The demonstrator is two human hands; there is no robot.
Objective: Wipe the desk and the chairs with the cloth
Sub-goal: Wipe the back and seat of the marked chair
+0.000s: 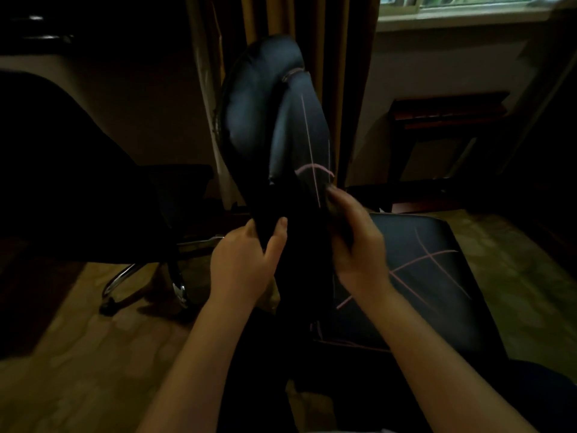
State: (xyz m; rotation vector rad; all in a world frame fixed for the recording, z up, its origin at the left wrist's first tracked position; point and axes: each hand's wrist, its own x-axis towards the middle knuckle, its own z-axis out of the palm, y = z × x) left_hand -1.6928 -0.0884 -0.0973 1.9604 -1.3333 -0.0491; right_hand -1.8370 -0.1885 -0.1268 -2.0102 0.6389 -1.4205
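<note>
A black leather chair stands right in front of me, its backrest [265, 114] seen nearly edge-on and its seat [437, 276] to the right, both with pink stitching. My left hand [243, 267] grips the lower left edge of the backrest, thumb on the front. My right hand [352, 239] holds a small dark cloth [335, 210] bunched in its fingers and presses it against the lower right side of the backrest. Much of the cloth is hidden in the hand and the dim light.
A second black office chair [78, 170] with a chrome base [125, 276] stands to the left. Yellow curtains [340, 73] hang behind the backrest, under a window [468, 7]. A dark wooden piece of furniture [449, 114] stands at the back right. The floor [78, 354] is patterned and pale.
</note>
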